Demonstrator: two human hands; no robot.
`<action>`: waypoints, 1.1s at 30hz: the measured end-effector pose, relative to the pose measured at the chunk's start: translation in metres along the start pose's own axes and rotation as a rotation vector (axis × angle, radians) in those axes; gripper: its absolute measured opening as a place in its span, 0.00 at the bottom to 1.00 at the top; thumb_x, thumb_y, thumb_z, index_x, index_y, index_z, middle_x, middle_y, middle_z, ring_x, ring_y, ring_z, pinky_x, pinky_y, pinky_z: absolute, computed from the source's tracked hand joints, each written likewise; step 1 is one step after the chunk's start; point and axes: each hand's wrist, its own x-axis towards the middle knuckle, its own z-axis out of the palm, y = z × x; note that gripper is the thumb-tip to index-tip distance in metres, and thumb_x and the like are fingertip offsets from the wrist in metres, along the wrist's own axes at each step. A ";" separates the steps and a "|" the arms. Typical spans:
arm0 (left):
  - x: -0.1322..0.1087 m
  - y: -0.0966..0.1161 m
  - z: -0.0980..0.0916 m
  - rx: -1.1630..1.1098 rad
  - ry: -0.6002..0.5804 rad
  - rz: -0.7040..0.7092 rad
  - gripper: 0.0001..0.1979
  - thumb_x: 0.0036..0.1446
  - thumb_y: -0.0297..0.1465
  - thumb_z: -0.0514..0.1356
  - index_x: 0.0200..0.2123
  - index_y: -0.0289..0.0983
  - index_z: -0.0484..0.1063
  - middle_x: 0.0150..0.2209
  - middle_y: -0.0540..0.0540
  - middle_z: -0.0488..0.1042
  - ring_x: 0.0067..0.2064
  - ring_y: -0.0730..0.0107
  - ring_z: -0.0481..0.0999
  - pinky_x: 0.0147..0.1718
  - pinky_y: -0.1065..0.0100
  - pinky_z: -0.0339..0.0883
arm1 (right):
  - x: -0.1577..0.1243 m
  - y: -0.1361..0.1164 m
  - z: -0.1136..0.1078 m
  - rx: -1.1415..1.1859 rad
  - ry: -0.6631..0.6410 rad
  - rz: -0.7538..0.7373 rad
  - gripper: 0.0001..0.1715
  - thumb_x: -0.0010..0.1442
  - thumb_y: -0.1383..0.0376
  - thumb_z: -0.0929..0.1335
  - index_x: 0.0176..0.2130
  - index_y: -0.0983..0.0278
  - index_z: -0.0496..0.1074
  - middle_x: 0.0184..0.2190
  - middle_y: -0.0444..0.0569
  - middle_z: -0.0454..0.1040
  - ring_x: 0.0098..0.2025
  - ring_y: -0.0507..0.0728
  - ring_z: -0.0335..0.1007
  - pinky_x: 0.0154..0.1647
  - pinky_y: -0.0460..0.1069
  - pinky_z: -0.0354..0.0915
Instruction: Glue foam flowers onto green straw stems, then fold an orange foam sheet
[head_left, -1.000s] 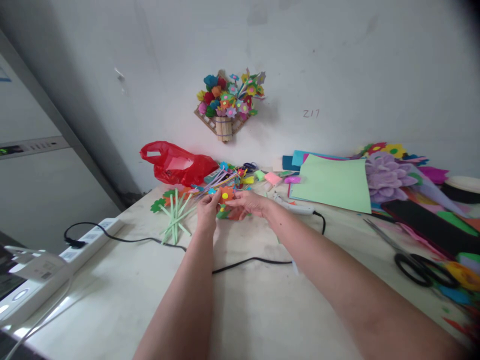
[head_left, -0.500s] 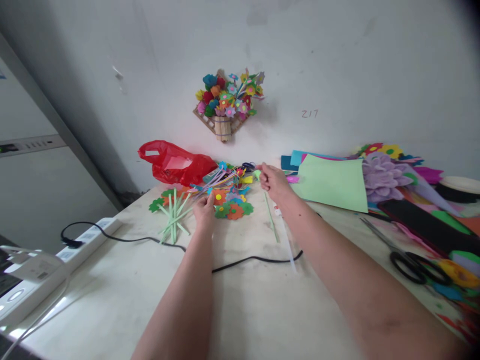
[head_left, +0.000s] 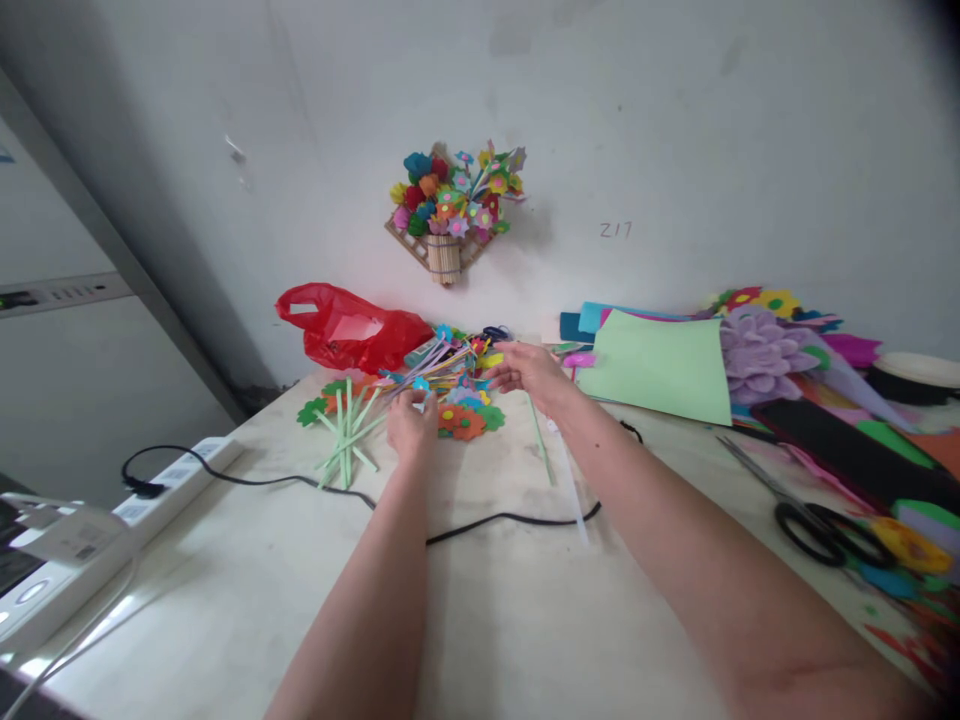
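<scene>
My left hand (head_left: 411, 425) is at the near edge of the flower pile, its fingers closed together; a small pale bit shows at the fingertips, too small to name. My right hand (head_left: 529, 372) reaches in from the right with fingers stretched to the left, apart, and nothing visible in them. Between the hands lie green and orange foam flowers (head_left: 469, 422). Thin-stemmed flowers (head_left: 442, 365) are bunched behind them. A light green strip (head_left: 540, 440) lies below my right hand, its upper end hidden by the hand. Left of my left hand, several pale green strips (head_left: 346, 435) cross each other.
A red plastic bag (head_left: 352, 325) stands at the back. To the right are a light green sheet (head_left: 660, 365), scissors (head_left: 806, 505) and a dark phone-like slab (head_left: 840, 455). A black cord (head_left: 502, 518) runs across the table (head_left: 510, 620) from a power strip (head_left: 165, 490).
My right hand has opened from a pinch at a small green piece, which is now out of sight, and moved slightly left and down. My left hand's fingers have curled in.
</scene>
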 end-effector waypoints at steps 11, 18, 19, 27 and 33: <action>0.001 0.012 -0.015 0.222 0.035 -0.057 0.10 0.52 0.35 0.53 0.30 0.37 0.72 0.42 0.34 0.72 0.50 0.45 0.64 0.44 0.55 0.56 | -0.024 0.012 0.031 -0.676 -0.266 -0.213 0.24 0.51 0.51 0.68 0.16 0.66 0.69 0.17 0.44 0.70 0.22 0.50 0.66 0.23 0.43 0.59; 0.010 0.000 -0.040 0.310 0.125 -0.251 0.17 0.47 0.37 0.57 0.41 0.35 0.70 0.51 0.29 0.66 0.56 0.39 0.57 0.49 0.46 0.49 | -0.037 0.000 0.013 -1.209 -0.280 -0.256 0.11 0.50 0.58 0.69 0.31 0.61 0.76 0.30 0.48 0.75 0.32 0.55 0.68 0.29 0.46 0.56; 0.013 -0.004 -0.043 0.325 0.138 -0.276 0.19 0.47 0.37 0.58 0.42 0.35 0.70 0.51 0.29 0.65 0.57 0.39 0.56 0.50 0.46 0.49 | -0.039 -0.003 0.008 -1.254 -0.279 -0.242 0.11 0.50 0.58 0.69 0.32 0.61 0.76 0.30 0.48 0.75 0.32 0.56 0.69 0.28 0.46 0.56; 0.035 -0.031 -0.068 0.483 0.001 -0.419 0.22 0.42 0.31 0.61 0.43 0.29 0.66 0.49 0.26 0.67 0.56 0.39 0.59 0.50 0.45 0.48 | -0.049 -0.028 -0.025 -1.340 -0.255 -0.175 0.13 0.55 0.60 0.65 0.33 0.64 0.76 0.32 0.50 0.76 0.34 0.56 0.69 0.30 0.47 0.57; 0.037 -0.040 -0.075 0.679 -0.039 -0.434 0.28 0.50 0.44 0.55 0.48 0.30 0.64 0.53 0.30 0.65 0.57 0.46 0.59 0.50 0.51 0.54 | -0.046 -0.026 -0.040 -1.234 -0.253 -0.146 0.14 0.55 0.59 0.65 0.34 0.64 0.75 0.33 0.49 0.76 0.34 0.55 0.70 0.31 0.47 0.60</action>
